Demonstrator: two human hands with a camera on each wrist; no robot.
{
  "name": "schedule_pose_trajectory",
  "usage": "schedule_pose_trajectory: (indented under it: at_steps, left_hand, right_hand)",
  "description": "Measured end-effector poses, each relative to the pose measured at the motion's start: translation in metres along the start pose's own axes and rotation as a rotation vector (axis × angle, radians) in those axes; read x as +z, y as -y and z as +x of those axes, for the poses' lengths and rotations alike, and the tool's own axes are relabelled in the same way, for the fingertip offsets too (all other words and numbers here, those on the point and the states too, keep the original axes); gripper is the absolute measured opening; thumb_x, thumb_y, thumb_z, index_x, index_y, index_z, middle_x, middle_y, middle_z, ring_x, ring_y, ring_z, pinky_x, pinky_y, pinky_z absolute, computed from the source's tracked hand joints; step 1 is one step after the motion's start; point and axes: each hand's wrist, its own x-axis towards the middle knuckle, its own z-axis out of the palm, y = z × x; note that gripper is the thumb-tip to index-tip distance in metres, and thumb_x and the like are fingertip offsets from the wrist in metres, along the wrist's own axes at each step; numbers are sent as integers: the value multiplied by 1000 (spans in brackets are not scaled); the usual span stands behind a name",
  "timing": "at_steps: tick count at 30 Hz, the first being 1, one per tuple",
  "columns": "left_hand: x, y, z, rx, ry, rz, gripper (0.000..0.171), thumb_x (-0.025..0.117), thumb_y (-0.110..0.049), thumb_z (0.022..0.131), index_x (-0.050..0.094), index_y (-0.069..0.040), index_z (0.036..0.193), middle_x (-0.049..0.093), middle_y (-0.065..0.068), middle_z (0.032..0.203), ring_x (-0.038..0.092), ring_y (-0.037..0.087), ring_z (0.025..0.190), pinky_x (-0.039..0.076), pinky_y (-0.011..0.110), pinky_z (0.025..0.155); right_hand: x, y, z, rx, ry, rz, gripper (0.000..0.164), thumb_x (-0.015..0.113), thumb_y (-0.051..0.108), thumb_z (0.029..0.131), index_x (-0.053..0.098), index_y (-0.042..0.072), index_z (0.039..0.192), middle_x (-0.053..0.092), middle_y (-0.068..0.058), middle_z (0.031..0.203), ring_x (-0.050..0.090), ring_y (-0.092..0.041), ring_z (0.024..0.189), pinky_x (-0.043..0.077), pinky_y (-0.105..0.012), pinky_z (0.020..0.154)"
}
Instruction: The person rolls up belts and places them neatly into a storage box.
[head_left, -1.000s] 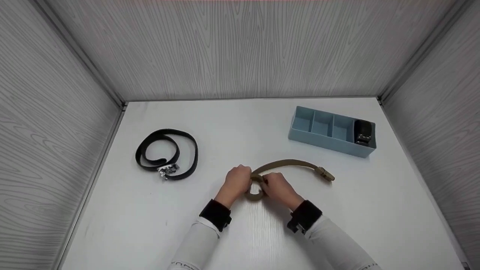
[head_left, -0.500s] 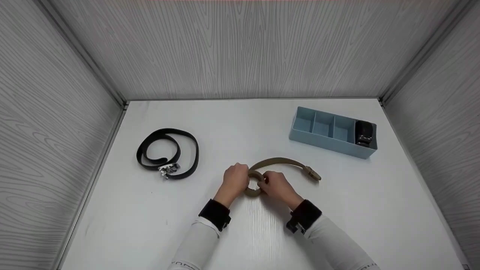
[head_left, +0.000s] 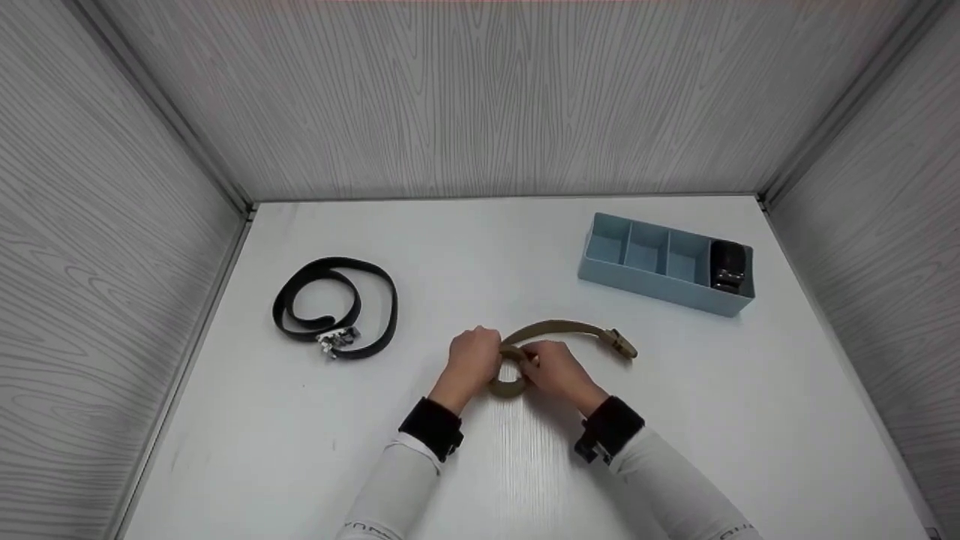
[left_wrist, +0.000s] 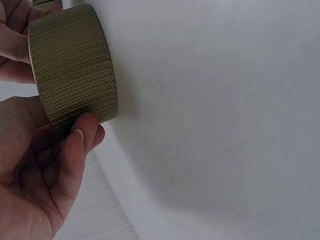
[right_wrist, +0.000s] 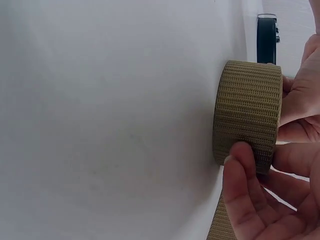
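A tan woven webbing belt [head_left: 556, 328] is partly wound into a ring in front of me. Its loose tail arcs right and ends in a tan buckle [head_left: 619, 344]. My left hand [head_left: 475, 360] pinches the coil's left side, the fingertips on the outer webbing [left_wrist: 72, 62]. From the right, my right hand [head_left: 559, 371] pinches the coil [right_wrist: 248, 110] between thumb and fingers. The coil stands on its edge, right at the white table [head_left: 480, 465], with an open centre. In the right wrist view the tail runs off below the coil.
A black belt [head_left: 394, 300] with a silver buckle [head_left: 337, 339] lies loosely looped at left. At the back right stands a blue divided box [head_left: 652, 283], with a rolled black belt [head_left: 727, 264] in its right compartment. Grey wood-grain panels [head_left: 480, 97] border the table's back and sides.
The tan buckle end has been drawn left, closer to the hands, and the tail outside the coil is shorter. Both hands stay on the coil with small finger shifts.
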Motion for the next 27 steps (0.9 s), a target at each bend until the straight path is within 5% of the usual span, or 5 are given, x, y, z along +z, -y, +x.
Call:
schedule_pose_trajectory:
  at_steps: [7,12,19,27]
  left_hand:
    - [-1,-4,-1,-56,28,-89,7,66,-5,84,69,-5,78,66,8,73,61,21,63,51,36,56]
    - [-3,-6,-1,-14,45,-101,10,68,-8,83,67,-6,74,61,3,66,51,15,56,47,33,53]
    - [3,-5,0,-6,33,-80,8,67,-7,86,70,-5,78,66,5,70,56,15,57,48,33,54]
    - [7,-6,-1,-7,-3,-91,13,66,-7,85,67,-6,73,65,7,69,60,20,59,50,36,54]
  right_hand:
    - [-2,-1,-3,8,-13,0,21,63,3,91,72,6,110,59,2,72,51,-11,60,42,-29,57]
    - [-4,-3,-2,-10,-34,-36,18,63,2,92,75,10,103,65,0,79,53,-13,66,43,-32,64]
    - [-4,-4,-4,32,-55,-16,26,64,7,93,67,8,118,68,-6,92,59,-14,74,48,-34,66]
    - [-5,0,-4,115,-105,-48,1,66,5,89,66,5,88,60,0,72,56,-14,64,47,-32,61]
